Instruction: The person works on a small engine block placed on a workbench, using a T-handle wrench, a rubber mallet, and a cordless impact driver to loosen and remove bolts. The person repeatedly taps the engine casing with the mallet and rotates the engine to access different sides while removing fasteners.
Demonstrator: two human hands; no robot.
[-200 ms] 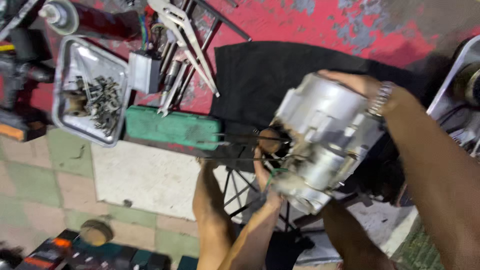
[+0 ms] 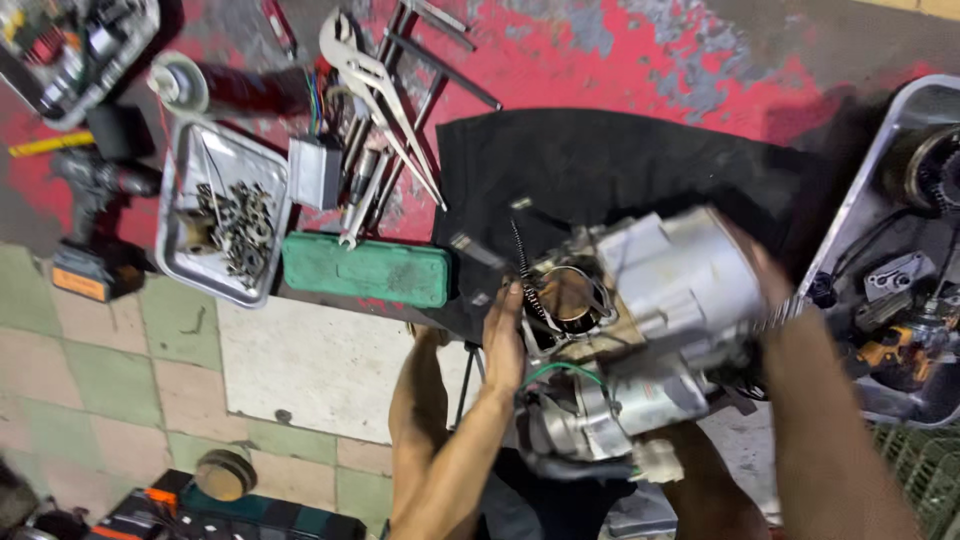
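Observation:
A grey metal engine block [image 2: 650, 330] with a round cylinder opening, a chain and a green wire is held above a black cloth [image 2: 600, 170]. My left hand [image 2: 503, 335] presses against its left side beside the cylinder opening. My right hand [image 2: 760, 270], with a metal wristband, grips the far right side of the casing. The picture is blurred by motion.
A metal tray [image 2: 180, 210] of bolts and small parts lies at the left, with a green case [image 2: 365, 270] beside it. Pliers [image 2: 375, 95] and wrenches lie on the red floor. A cordless drill [image 2: 95, 200] sits at far left. Another tray [image 2: 870, 220] with engine parts is at right.
The engine block has been tipped and shifted slightly, so the cylinder opening faces up more; my left hand has slid up along its left side.

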